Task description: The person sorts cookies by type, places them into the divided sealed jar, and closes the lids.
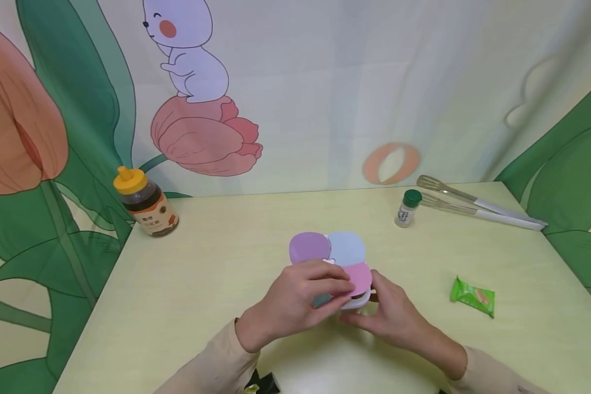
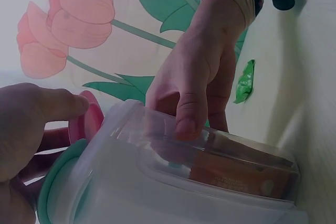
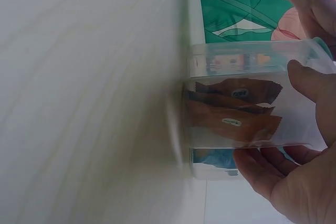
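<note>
A clear plastic storage box (image 3: 307, 119) with several compartments stands on the table. Its lids are purple (image 1: 309, 247), pale blue (image 1: 347, 248), pink (image 1: 361, 278) and teal (image 2: 55, 182). My left hand (image 1: 302, 293) reaches across the top and pinches the pink lid, which is tilted up over a dark gap. My right hand (image 1: 399, 317) grips the box from the right side, thumb and fingers on its corner walls. Brown wrapped packets (image 3: 236, 124) lie in the compartment by the right hand. Blue packaging (image 3: 215, 157) shows in another one.
A honey bottle (image 1: 150, 208) with a yellow cap stands at the back left. Back right are a green-capped shaker (image 1: 407, 209) and metal tongs (image 1: 477, 205). A green wrapped snack (image 1: 473, 296) lies to the right of the box.
</note>
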{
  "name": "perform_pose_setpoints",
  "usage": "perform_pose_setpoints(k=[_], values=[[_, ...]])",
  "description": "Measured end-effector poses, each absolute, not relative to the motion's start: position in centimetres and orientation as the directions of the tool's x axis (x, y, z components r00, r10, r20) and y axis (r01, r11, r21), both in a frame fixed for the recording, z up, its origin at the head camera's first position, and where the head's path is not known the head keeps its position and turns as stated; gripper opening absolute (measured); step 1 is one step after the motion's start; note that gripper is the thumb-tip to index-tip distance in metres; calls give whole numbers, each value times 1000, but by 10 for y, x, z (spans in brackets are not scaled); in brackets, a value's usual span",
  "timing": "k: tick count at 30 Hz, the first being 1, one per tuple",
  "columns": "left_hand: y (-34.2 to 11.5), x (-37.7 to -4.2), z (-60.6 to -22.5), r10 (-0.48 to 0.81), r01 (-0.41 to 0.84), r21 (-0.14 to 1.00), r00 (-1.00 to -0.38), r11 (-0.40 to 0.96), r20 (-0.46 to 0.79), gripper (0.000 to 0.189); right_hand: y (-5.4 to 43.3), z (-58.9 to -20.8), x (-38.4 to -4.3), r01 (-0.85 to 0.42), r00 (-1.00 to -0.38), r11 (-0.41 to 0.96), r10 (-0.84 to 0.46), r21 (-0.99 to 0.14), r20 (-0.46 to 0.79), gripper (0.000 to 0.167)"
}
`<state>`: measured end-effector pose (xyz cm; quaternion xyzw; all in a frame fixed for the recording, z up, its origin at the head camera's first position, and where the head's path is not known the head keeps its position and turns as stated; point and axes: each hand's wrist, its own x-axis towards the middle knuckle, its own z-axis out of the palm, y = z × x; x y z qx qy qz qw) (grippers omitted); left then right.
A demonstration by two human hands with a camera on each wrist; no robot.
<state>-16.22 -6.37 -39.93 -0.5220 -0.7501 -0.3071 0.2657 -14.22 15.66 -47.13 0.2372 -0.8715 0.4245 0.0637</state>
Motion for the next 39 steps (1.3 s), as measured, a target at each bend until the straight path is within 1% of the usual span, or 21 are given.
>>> perform_pose_setpoints(k=[6, 13, 20, 27, 34, 39], values=[[-62, -163, -396, 633, 945, 139, -304, 297, 712, 11, 157, -470, -147, -488, -869, 532, -369, -691, 330, 73], [-61, -162, -394, 651, 945, 97, -287, 313, 702, 9, 159, -468, -148, -479, -873, 527, -368, -702, 320, 71], [-59, -158, -396, 668, 934, 49, -290, 355, 685, 7, 158, -472, -147, -483, -868, 514, -387, -709, 311, 67], [-57, -155, -400, 674, 925, 16, -289, 381, 680, 6, 160, -472, -146, -447, -886, 540, -376, -713, 271, 67], [-57, -151, -399, 694, 906, -35, -297, 421, 656, 17, 159, -474, -147, -492, -863, 519, -393, -699, 316, 65], [-55, -150, -396, 725, 895, -93, -288, 436, 626, 14, 159, -474, -147, -489, -864, 513, -394, -706, 312, 66]])
